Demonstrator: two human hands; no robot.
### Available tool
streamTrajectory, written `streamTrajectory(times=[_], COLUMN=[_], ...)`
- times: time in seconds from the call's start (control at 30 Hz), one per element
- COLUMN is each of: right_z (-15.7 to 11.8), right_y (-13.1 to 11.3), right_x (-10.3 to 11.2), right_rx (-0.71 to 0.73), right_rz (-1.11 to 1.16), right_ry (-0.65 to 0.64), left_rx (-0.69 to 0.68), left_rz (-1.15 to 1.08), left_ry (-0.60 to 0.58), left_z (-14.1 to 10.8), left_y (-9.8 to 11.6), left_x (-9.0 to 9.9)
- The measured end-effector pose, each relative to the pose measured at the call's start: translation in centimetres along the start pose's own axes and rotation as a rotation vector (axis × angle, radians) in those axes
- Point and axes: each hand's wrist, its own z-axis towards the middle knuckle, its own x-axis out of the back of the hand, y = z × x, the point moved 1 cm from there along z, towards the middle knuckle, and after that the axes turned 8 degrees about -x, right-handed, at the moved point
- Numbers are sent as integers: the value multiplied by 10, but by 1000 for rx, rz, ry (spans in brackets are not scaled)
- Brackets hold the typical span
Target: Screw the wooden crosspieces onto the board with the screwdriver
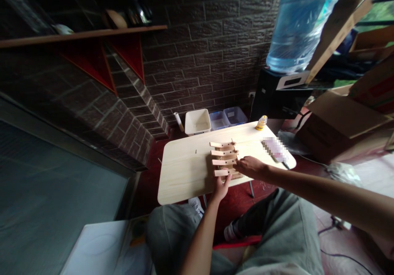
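A wooden assembly (224, 157) with several pale, flat slats in a row sits on the small light-wood table (181, 168). Dark dots show on the slats, and small pegs or knobs stand at their right ends. My left hand (221, 188) grips the near edge of this assembly, thumb and fingers closed around the nearest slat's side. From the right, my right hand (248, 166) reaches to the slats' right ends with its fingers pinched. Whatever those fingers hold is hidden. A tiny dark stick-like piece (196, 151) lies left of the assembly.
On the table's right are a small yellow-capped bottle (261, 123) and a blurred-out phone-like object (275, 148). Behind stand a white bin (198, 121) and blue bins (234, 115). A water dispenser (271, 94) and cardboard boxes (344, 119) stand at right.
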Motion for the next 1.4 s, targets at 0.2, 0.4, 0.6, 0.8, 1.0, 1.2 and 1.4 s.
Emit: streamTrajectory(times=[0.2, 0.4, 0.6, 0.8, 1.0, 1.2, 1.4], right_z=[7, 8, 5, 8, 13, 7, 6], right_y=[5, 2, 3, 5, 8, 12, 14], right_x=[-3, -10, -6, 10, 0, -18, -19], right_rx=[-12, -211, -92, 70, -74, -113, 94], right_rz=[85, 117, 39, -7, 77, 41, 11], right_ry=[-35, -124, -48, -34, -96, -96, 11], left_rx=[-3, -11, -15, -8, -5, -15, -3], left_rz=[19, 45, 40, 39, 44, 37, 5], left_ry=[-9, -17, -23, -14, 10, 19, 19], left_z=[-1, -2, -2, -2, -2, -1, -1], left_y=[-4, -13, -13, -16, -15, -12, -10], left_x=[1, 0, 0, -1, -2, -2, -2])
